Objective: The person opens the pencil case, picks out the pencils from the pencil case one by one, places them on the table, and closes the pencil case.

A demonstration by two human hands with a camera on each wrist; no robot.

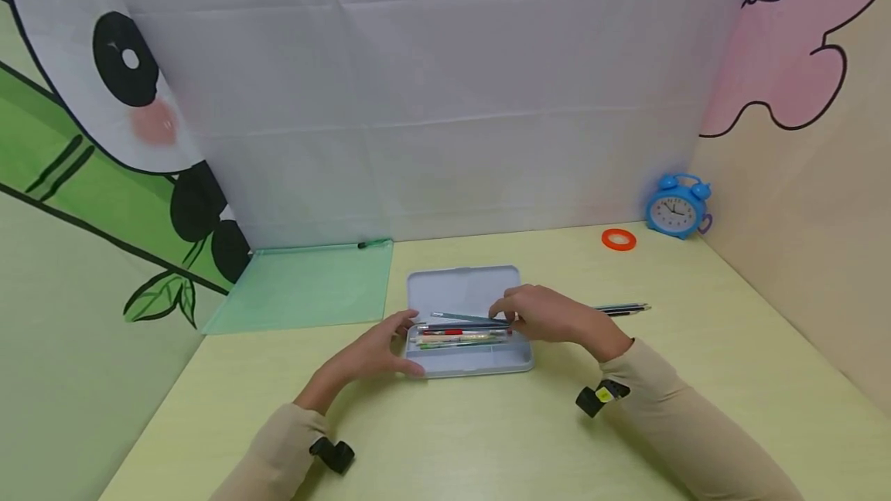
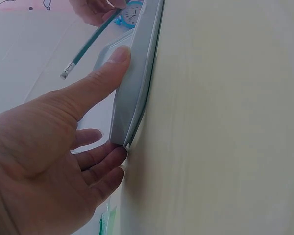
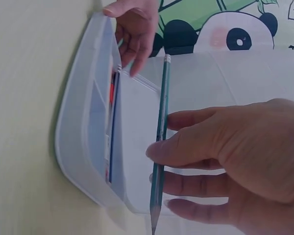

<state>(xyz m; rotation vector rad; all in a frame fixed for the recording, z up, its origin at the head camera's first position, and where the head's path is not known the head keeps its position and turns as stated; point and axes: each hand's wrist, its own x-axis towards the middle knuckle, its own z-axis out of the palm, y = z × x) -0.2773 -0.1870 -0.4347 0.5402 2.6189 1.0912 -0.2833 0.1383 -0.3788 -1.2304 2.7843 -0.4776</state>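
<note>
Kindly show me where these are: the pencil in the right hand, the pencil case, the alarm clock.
Pencil [image 3: 162, 115], right wrist view: shaft, nearer the eraser end.
Pencil case [image 1: 462, 291], head view: inside of the open lid.
Alarm clock [image 1: 672, 214], head view: dial.

A child's study corner is suggested by the painted panda [image 1: 87, 76], clock [image 1: 674, 213], pencil box [image 1: 462, 287] and table [image 1: 459, 439].
</note>
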